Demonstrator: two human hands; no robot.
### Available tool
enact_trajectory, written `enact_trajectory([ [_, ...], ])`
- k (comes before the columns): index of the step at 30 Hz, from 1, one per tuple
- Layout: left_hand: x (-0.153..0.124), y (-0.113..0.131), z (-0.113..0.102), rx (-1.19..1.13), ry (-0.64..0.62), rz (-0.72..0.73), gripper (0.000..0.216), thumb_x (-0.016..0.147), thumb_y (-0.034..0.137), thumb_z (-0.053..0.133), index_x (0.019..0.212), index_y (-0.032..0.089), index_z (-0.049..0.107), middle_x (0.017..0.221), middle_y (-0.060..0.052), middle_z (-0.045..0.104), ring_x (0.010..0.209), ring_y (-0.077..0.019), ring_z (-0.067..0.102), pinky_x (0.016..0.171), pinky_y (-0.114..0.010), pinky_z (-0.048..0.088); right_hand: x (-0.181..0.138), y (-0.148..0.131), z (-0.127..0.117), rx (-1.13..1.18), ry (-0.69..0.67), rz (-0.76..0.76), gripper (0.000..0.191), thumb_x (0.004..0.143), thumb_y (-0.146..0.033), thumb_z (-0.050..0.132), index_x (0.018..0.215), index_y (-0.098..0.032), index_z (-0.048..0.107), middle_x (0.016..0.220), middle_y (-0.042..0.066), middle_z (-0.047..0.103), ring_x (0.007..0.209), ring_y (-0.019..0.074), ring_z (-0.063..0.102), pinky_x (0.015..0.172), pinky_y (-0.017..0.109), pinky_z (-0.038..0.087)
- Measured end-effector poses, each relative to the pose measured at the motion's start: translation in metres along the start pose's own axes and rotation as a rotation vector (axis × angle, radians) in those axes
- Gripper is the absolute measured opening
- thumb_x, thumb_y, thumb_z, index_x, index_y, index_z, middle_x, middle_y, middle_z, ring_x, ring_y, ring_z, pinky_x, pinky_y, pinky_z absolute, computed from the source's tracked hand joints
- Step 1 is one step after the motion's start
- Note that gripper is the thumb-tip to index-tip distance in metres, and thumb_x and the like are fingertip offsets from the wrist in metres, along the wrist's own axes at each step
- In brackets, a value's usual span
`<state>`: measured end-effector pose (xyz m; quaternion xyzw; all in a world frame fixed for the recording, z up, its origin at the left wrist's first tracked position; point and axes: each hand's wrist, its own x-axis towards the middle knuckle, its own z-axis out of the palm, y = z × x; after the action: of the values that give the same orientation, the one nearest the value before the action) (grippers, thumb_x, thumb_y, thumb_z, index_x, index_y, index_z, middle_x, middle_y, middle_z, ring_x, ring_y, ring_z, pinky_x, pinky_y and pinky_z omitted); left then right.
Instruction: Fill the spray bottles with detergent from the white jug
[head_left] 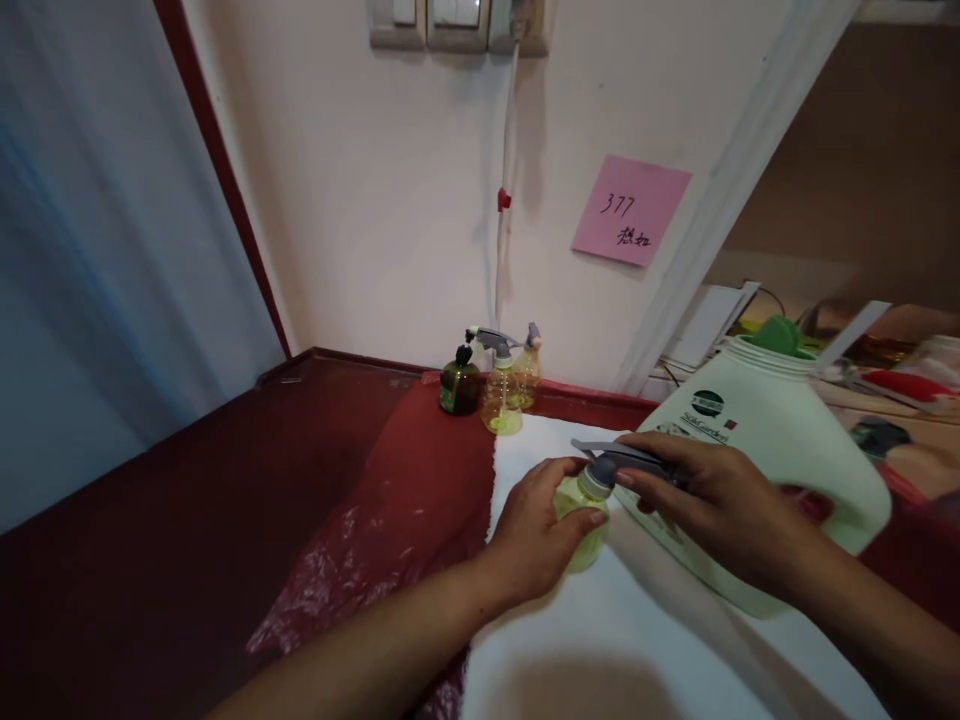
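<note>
My left hand (541,522) is wrapped round the body of a small clear spray bottle (589,550) with yellow-green liquid in it. The bottle stands over a white sheet (645,620). At its neck sits a grey trigger spray head (626,456), gripped by the fingers of my right hand (709,500). Part of the spray head is hidden behind those fingers, and I cannot tell how tightly it is fitted. Close behind my right hand is a large pale-green jug (757,400) with a dark round logo and a green piece in its open mouth.
Two more spray bottles (502,395) and a dark pump bottle (459,388) stand against the wall. Crinkled red plastic film (420,480) covers part of the dark red table (187,520). A pink note (631,210) and a hanging cord (508,130) are on the wall.
</note>
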<state>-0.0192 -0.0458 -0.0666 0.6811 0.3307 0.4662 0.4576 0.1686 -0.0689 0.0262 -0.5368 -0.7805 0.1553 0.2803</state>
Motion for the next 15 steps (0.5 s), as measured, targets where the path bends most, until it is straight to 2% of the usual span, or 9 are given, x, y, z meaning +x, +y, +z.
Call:
enact_trajectory([
  [3,-0.001,0.0,0.0,0.025,-0.003,-0.002,0.043,0.08,0.023,0.072,0.122,0.02,0.064,0.126,-0.009,0.068,0.118,-0.0277,0.06,0.105,-0.043,0.043,0.004,-0.003,-0.008,-0.059,-0.121,0.037,0.033,0.093,-0.051,0.054,0.101,-0.022,0.068,0.078,0.002,0.072,0.064,0.0177,0.062,0.06,0.03,0.045],
  [6,0.0,0.0,0.0,0.029,0.001,0.006,0.044,0.08,0.022,0.072,0.122,0.018,0.064,0.126,-0.01,0.068,0.118,-0.028,0.06,0.105,-0.043,0.043,0.012,-0.007,-0.013,-0.21,-0.244,0.059,0.029,0.092,-0.048,0.052,0.097,-0.023,0.065,0.076,0.002,0.07,0.063,0.0179,0.061,0.058,0.03,0.042],
  [10,0.0,0.0,-0.001,0.016,0.009,-0.007,0.044,0.08,0.022,0.071,0.123,0.016,0.064,0.127,-0.011,0.067,0.119,-0.029,0.06,0.106,-0.045,0.043,0.022,-0.012,-0.012,-0.343,-0.263,0.06,0.031,0.094,-0.05,0.045,0.09,-0.024,0.061,0.072,0.003,0.066,0.063,0.0184,0.058,0.057,0.03,0.037],
  [15,0.001,-0.001,0.0,0.034,0.006,-0.013,0.042,0.081,0.023,0.072,0.121,0.017,0.065,0.128,-0.012,0.067,0.12,-0.0302,0.059,0.106,-0.046,0.044,0.023,-0.009,-0.009,-0.315,-0.27,-0.011,0.03,0.095,-0.05,0.046,0.084,-0.025,0.058,0.066,-0.001,0.062,0.057,0.0163,0.054,0.055,0.029,0.036],
])
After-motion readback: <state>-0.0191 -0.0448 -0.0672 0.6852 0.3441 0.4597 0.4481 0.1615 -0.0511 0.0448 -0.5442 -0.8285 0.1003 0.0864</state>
